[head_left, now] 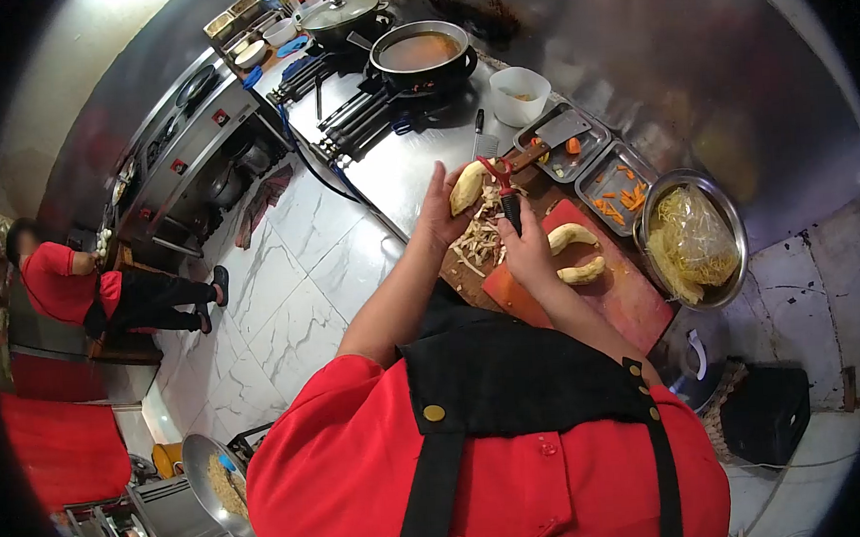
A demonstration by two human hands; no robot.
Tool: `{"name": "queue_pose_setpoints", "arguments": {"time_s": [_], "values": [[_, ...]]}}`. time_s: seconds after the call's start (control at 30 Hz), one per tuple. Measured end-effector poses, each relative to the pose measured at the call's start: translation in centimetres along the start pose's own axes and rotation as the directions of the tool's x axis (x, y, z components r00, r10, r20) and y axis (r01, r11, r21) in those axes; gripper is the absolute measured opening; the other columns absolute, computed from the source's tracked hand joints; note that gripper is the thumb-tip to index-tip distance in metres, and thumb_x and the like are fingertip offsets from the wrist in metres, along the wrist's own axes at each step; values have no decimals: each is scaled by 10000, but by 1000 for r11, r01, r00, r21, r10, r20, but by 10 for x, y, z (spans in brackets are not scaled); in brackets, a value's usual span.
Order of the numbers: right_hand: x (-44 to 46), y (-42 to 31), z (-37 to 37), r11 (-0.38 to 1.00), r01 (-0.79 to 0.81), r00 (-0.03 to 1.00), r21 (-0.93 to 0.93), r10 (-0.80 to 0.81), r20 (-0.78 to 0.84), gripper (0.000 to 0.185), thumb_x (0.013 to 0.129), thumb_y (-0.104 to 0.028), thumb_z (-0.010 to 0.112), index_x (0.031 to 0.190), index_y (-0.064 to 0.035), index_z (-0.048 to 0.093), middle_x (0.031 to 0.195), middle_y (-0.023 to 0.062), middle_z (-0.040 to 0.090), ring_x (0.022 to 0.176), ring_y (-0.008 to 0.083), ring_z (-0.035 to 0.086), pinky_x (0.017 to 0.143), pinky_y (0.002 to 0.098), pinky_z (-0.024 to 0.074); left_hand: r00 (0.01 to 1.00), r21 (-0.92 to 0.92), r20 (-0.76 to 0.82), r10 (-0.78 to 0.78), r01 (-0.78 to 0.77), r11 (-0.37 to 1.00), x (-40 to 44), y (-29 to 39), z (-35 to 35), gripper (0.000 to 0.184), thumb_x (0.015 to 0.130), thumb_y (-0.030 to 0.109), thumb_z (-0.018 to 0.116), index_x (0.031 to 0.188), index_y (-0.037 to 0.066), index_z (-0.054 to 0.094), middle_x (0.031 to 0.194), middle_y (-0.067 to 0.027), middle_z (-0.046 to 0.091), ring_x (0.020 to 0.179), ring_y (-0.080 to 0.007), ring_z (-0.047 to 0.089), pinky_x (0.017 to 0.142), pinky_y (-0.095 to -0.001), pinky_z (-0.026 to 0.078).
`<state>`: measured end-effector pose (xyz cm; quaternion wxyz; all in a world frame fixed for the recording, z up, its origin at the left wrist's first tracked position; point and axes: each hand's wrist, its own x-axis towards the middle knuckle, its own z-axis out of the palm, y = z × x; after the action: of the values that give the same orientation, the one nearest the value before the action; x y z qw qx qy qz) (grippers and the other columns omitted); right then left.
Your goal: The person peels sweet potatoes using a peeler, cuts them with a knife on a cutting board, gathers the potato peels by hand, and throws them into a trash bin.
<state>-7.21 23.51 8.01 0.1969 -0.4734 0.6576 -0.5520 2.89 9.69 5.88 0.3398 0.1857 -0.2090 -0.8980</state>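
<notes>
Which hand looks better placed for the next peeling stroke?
Probably the right hand: it grips the red-and-black peeler, whose head is at the yellow produce that the left hand holds.

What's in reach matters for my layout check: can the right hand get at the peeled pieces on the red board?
Probably yes: the peeled pieces lie close beside the right hand, uncovered, though it would likely have to put down the peeler.

restaurant-type kitchen | steel counter | burners near pan | metal food trays | co-worker in matching red
</notes>
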Motion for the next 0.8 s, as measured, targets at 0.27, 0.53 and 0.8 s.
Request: {"name": "queue_pose_setpoints", "arguments": {"time_s": [0.27, 0.53, 0.8], "values": [[9, -9, -16, 983, -52, 997, 176, 62, -54, 428, 933, -226, 479, 1294, -13, 392, 995, 157, 577, 881, 236, 577, 782, 347, 451, 996, -72, -8, -83, 83, 994, 5, -5, -5, 491, 923, 504, 415, 1110, 66, 535, 921, -108, 585, 805, -185, 577, 643, -243, 523], [0, -9, -11, 993, -26, 993, -117, 38, 108, 441, 921, -198, 475, 1316, -22, 385, 1007, 220, 600, 911, 346, 603, 784, 391, 463, 998, -112, -69, 10, -18, 994, 12, 6, 11, 463, 942, 483, 384, 1066, 62, 532, 830, -104, 600, 763, -206, 601, 818, -399, 510], [-6, -27, -2, 936, -117, 952, -333, 201, 231, 515, 909, -260, 465, 1363, -61, 326, 932, 293, 601, 880, 441, 587, 761, 461, 459, 946, -27, -266, 182, -196, 980, 28, 5, 26, 366, 952, 449, 389, 985, 101, 496, 753, -54, 581, 763, -207, 601, 736, -395, 520]]}}
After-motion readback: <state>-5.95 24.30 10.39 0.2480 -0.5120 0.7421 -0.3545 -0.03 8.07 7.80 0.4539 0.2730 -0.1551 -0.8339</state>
